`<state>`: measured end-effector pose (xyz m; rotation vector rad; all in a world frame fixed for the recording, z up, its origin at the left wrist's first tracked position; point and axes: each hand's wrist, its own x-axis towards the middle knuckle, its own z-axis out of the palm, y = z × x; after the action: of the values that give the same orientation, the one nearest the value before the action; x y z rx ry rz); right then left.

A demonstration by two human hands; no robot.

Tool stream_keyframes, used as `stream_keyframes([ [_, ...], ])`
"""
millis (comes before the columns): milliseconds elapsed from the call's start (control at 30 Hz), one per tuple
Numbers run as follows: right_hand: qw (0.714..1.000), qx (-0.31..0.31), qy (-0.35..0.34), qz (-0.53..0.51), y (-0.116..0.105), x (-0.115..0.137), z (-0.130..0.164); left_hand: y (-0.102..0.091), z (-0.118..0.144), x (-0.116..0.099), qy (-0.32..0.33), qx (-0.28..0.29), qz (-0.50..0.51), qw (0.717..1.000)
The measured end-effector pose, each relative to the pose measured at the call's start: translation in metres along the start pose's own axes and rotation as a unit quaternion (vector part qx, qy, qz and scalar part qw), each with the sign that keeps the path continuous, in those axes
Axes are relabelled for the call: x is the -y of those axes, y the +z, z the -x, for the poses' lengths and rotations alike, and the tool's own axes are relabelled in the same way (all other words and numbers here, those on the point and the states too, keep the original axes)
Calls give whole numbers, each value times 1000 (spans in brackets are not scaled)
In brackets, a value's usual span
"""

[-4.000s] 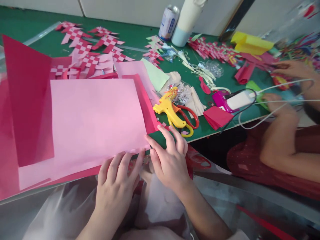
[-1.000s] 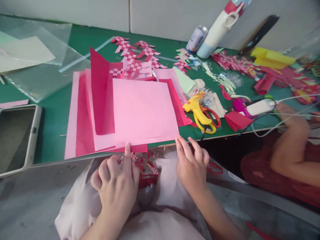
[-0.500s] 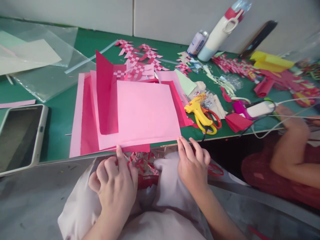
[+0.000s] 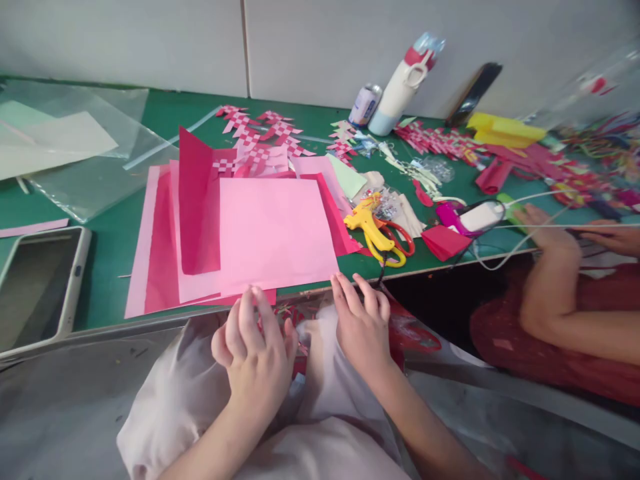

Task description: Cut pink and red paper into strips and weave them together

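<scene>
A light pink sheet of paper (image 4: pixel 277 230) lies on top of a stack, with a thin crease or fold along its front edge. My left hand (image 4: pixel 257 340) is at that front edge, fingers stretched and fingertips at the paper. My right hand (image 4: pixel 363 320) rests its stretched fingertips at the sheet's front right corner; its thumb is hidden. Under and beside the sheet lie dark pink paper (image 4: pixel 163 247) and more light pink paper. A dark pink folded sheet (image 4: pixel 197 207) stands up at the left.
Right of the stack lie yellow-handled scissors (image 4: pixel 387 247) and a yellow tool (image 4: pixel 363 212). Woven pink paper strips (image 4: pixel 257 143), a can (image 4: pixel 365 105) and a bottle (image 4: pixel 404 90) stand behind. A phone (image 4: pixel 37 287) lies left. A co-worker's arm (image 4: pixel 550 280) is at right.
My left hand has slid right along the front edge, and more of its fingers are now stretched out. My right hand stays at the corner. The view has shifted slightly.
</scene>
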<state>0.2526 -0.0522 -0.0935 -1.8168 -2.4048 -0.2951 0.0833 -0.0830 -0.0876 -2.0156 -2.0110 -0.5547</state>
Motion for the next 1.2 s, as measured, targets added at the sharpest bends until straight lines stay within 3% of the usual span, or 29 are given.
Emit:
stream_keyframes([
  [133,1000,7,-4,-18,0,-2,1,8,-9,-5,100,49,74,991],
  [333,999,26,-10,-32,-6,-2,1,14,-17,1,103,56,46,992],
  [567,997,25,-28,-72,-18,29,-9,13,-16,3,146,67,9,987],
  [767,997,9,4,-77,-12,23,-5,10,-14,7,118,47,22,992],
  [967,998,3,38,-55,-11,-1,1,-3,-14,27,74,35,-10,997],
  [1200,995,14,45,-87,-14,-5,0,-9,-8,50,41,37,-67,996],
])
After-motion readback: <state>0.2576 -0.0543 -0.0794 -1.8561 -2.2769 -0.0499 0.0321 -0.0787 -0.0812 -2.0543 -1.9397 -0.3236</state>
